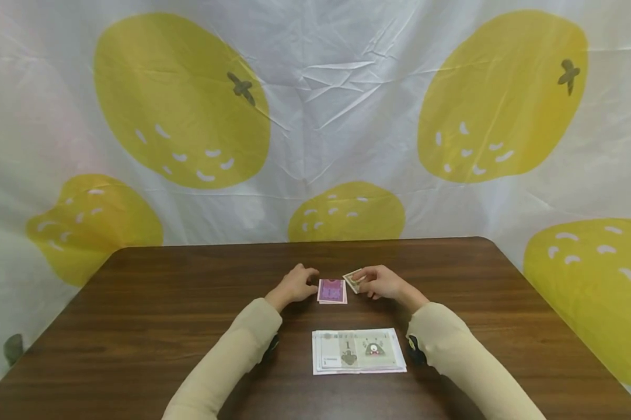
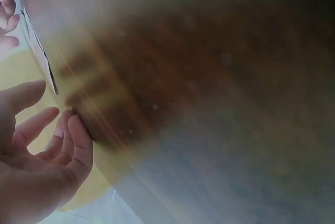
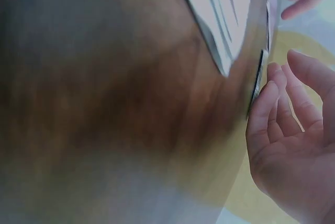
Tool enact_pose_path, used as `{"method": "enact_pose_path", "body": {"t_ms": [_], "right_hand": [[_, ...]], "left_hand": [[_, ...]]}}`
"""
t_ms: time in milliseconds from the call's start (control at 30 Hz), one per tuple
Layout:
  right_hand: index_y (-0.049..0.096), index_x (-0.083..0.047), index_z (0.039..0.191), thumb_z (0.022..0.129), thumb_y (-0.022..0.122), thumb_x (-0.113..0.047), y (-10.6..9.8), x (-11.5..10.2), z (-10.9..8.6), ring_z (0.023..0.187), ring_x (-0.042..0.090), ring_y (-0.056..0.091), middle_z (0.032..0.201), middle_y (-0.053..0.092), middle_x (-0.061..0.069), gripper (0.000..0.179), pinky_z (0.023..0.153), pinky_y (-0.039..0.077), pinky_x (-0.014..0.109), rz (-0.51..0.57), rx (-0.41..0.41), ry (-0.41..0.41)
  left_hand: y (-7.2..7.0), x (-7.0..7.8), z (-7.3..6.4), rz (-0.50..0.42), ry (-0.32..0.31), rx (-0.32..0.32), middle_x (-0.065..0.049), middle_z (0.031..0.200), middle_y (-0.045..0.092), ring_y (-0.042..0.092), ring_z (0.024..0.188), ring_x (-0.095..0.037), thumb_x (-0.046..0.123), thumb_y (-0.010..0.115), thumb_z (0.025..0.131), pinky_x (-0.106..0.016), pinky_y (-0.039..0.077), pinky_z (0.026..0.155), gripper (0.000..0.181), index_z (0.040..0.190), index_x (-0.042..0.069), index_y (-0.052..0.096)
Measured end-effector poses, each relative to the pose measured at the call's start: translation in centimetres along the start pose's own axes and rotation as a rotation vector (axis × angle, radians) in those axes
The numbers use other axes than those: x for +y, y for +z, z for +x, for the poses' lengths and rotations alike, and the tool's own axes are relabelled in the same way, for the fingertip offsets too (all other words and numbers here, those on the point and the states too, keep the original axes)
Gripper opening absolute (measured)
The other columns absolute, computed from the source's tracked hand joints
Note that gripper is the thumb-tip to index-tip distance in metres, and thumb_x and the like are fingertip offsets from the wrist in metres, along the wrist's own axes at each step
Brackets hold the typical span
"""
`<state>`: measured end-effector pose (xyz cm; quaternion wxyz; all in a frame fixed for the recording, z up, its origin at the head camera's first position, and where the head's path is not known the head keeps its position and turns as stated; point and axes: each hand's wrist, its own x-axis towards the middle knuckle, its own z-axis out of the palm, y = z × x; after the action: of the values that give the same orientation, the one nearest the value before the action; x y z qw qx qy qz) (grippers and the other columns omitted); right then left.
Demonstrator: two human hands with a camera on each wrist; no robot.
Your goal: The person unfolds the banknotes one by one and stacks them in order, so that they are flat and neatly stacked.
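Observation:
Past the middle of the table, purple play banknotes (image 1: pixel 331 290) lie in a small overlapping pile. My left hand (image 1: pixel 296 284) is just left of them, its fingers relaxed and bent around nothing. In the left wrist view the thumb of the left hand (image 2: pixel 47 156) stands apart from its fingers. Right of the pile, a brownish banknote (image 1: pixel 351 279) lies at a slant, partly hidden under my right hand (image 1: pixel 382 282). In the right wrist view the fingertips of the right hand (image 3: pixel 293 145) touch the edge of this note (image 3: pixel 257 80), with the thumb held away from it.
Nearer to me lies a stack of larger play banknotes (image 1: pixel 357 350), with a grey-green note marked 1 on top. The dark wooden table (image 1: pixel 189 291) ends at a white curtain (image 1: pixel 341 116) with yellow fruit prints.

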<state>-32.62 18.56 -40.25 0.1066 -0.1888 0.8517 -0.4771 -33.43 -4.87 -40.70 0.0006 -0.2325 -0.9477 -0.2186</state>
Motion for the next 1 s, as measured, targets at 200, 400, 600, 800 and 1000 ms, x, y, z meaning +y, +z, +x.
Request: {"method": "enact_pose_path", "body": {"t_ms": [200,400,600,800,1000], "right_hand": [[0.057,0.007,0.106,0.076,0.063,-0.004,0.6,0.1,0.3,0.052,0.011,0.046,0.062,0.050,0.001,0.033,0.045,0.041,0.024,-0.012,-0.008,0.016],[0.056,0.005,0.108,0.076,0.065,-0.005,0.8,0.2,0.4,0.052,0.011,0.046,0.065,0.051,0.002,0.035,0.046,0.041,0.024,-0.028,0.001,0.030],[0.056,0.004,0.110,0.075,0.065,-0.005,0.9,0.1,0.5,0.052,0.011,0.045,0.069,0.051,0.004,0.037,0.045,0.039,0.023,-0.053,-0.004,0.036],[0.057,0.003,0.106,0.073,0.067,-0.006,1.0,-0.1,0.6,0.052,0.011,0.044,0.069,0.051,0.003,0.035,0.046,0.037,0.022,-0.111,-0.020,0.029],[0.059,0.001,0.095,0.072,0.066,-0.004,1.1,-0.3,0.4,0.053,0.011,0.044,0.066,0.049,0.000,0.024,0.047,0.037,0.023,-0.170,-0.023,0.014]], "left_hand": [[-0.1,0.9,-0.2,0.047,-0.063,-0.051,-0.010,0.095,0.044,0.050,0.080,-0.026,0.023,0.064,0.079,-0.039,0.042,0.066,0.041,0.115,0.006,0.057],[-0.3,1.3,-0.5,0.043,-0.083,-0.062,-0.007,0.094,0.043,0.050,0.080,-0.025,0.025,0.067,0.077,-0.037,0.042,0.063,0.037,0.110,0.011,0.058],[-0.4,1.7,-0.4,-0.006,-0.024,-0.075,-0.006,0.090,0.043,0.049,0.079,-0.022,0.021,0.071,0.072,-0.035,0.041,0.067,0.031,0.097,0.008,0.058],[2.0,-0.5,1.7,-0.066,0.057,-0.084,-0.004,0.086,0.043,0.047,0.076,-0.017,0.027,0.076,0.066,-0.031,0.040,0.067,0.034,0.089,0.015,0.054],[0.5,1.7,0.1,-0.093,0.051,-0.100,-0.007,0.087,0.045,0.047,0.079,-0.020,0.013,0.074,0.068,-0.032,0.040,0.070,0.036,0.094,0.007,0.051]]}}
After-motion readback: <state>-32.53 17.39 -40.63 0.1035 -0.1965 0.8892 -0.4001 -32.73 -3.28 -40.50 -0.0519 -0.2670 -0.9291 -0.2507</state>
